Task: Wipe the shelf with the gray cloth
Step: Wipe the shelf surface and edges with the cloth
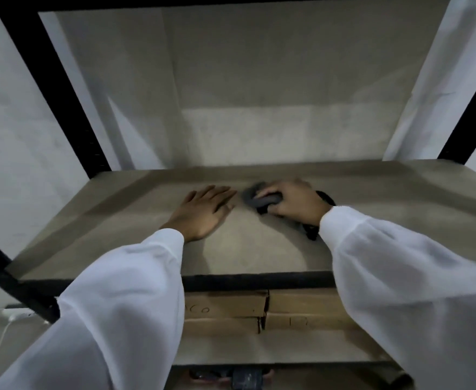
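The shelf (124,220) is a tan board in a black metal frame, seen from the front. My right hand (294,202) grips a bunched gray cloth (252,196) and holds it down on the board near the middle, toward the back. Part of the cloth sticks out dark below my right wrist. My left hand (203,211) lies flat on the board just left of the cloth, fingers straight and pointing right. Both arms wear white sleeves.
Black frame uprights (53,88) rise at the left and at the right (473,116). A black front rail (259,281) edges the board. Cardboard boxes (231,311) sit on the lower level beneath. Pale walls stand behind and beside the rack.
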